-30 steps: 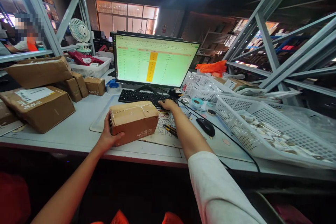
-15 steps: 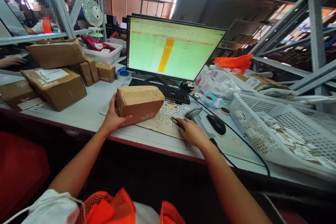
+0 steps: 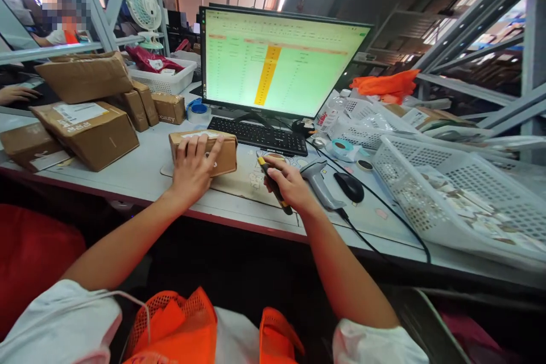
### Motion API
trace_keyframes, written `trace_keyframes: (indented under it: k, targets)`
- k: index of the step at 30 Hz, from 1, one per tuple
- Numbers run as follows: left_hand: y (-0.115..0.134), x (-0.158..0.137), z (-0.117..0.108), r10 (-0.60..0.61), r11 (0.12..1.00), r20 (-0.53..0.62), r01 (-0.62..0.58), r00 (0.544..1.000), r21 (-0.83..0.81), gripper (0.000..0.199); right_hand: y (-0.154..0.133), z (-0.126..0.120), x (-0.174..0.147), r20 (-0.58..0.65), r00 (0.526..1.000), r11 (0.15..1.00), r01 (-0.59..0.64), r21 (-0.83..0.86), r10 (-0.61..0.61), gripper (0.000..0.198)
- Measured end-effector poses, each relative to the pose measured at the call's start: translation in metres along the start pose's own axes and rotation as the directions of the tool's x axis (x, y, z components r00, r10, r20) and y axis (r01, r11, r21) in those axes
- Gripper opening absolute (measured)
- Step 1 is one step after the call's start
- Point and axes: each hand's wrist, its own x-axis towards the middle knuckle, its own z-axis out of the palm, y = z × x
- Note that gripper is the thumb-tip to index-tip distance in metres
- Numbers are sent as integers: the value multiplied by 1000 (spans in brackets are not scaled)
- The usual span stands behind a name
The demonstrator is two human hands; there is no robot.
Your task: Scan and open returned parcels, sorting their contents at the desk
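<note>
Two hands work: the left hand [image 3: 194,168] presses flat on the small brown taped cardboard parcel [image 3: 203,151]; beside it the right hand [image 3: 290,185] grips a black-yellow utility knife [image 3: 273,186], seemingly poised for slitting tape.

Left hand [image 3: 194,168] flat on parcel [image 3: 203,151]; right hand [image 3: 290,185] grips cutter [image 3: 273,187].

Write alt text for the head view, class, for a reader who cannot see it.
The left hand presses on a taped brown parcel on a white table, while the right hand grips a yellow-and-black utility knife before a monitor.
</note>
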Motion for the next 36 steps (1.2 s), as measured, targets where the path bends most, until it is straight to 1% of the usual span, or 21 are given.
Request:
trace_keyframes:
  k: [1, 2, 3, 4, 6, 8, 10, 13, 16, 18, 23, 25, 27, 29, 31, 32, 33, 34, 35, 36]
  targets:
    - [1, 1, 0, -13, 1000, 0, 13, 1000, -3, 86, -6, 7, 3, 34, 999, 992, -36, 124, 32, 64]
    - [2, 3, -1, -20, 1000, -1, 20, 1000, -5, 87, -10, 13, 5, 52, 998, 978, -57, 201, 47, 66]
    - [2, 3, -1, -19, 1000, -1, 19, 1000, -4, 88, -13, 19, 8, 45, 998, 973, -52, 226, 43, 66]
    - [2, 4, -2, -12, 1000, 0, 12, 1000, 0, 87, -14, 23, 10, 17, 1000, 979, -24, 201, 21, 66]
    - [2, 4, -2, 0, 1000, 2, 0, 1000, 6, 87, -15, 28, 14, -60, 996, 996, 75, 41, -73, 61]
    - [3, 4, -2, -2, 1000, 4, 2, 1000, 2, 87, -16, 31, 18, -84, 975, 967, 190, -167, -206, 57]
    - [4, 3, -1, -11, 1000, 3, 11, 1000, -2, 87, -19, 33, 21, -45, 956, 907, 260, -330, -291, 55]
    - [6, 4, -1, -13, 1000, 6, 13, 1000, 13, 85, -25, 37, 28, 2, 950, 835, 276, -476, -313, 58]
    - [7, 5, 0, -18, 1000, 5, 18, 1000, 13, 83, -29, 44, 34, 40, 959, 798, 255, -546, -279, 61]
    - [7, 5, 1, -22, 1000, -1, 22, 1000, 9, 82, -33, 50, 35, 56, 971, 788, 221, -574, -231, 62]
    - [9, 2, 6, -30, 999, -37, 30, 999, 13, 83, -50, 60, 26, 31, 997, 757, 78, -649, -76, 64]
    - [12, 0, 8, -30, 1000, -38, 30, 999, -1, 84, -55, 62, 20, 23, 1000, 731, 19, -683, -4, 63]
    - [13, 1, 8, -31, 999, -26, 31, 999, -22, 84, -54, 66, 13, 17, 998, 697, -32, -716, 64, 62]
    - [10, 5, 4, -76, 996, -29, 74, 997, -55, 85, -46, 72, 6, 76, 987, 678, -42, -734, 144, 56]
    - [1, 12, -3, -198, 975, -82, 187, 977, -118, 87, -37, 74, 1, 195, 954, 682, -12, -731, 226, 44]
    - [-4, 16, -6, -279, 952, -119, 258, 953, -165, 90, -35, 73, 0, 232, 943, 693, 1, -721, 239, 39]
    - [-11, 19, -9, -358, 921, -153, 321, 921, -221, 96, -35, 68, -1, 233, 948, 710, 11, -705, 217, 37]
    - [-17, 21, -11, -419, 888, -176, 362, 891, -282, 103, -38, 59, -1, 190, 969, 728, 17, -685, 156, 37]
    - [-23, 22, -11, -455, 861, -184, 377, 872, -342, 110, -44, 48, 0, 109, 992, 749, 26, -662, 62, 40]
    - [-29, 21, -9, -468, 839, -181, 370, 865, -399, 115, -53, 33, 1, 21, 999, 771, 45, -635, -40, 42]
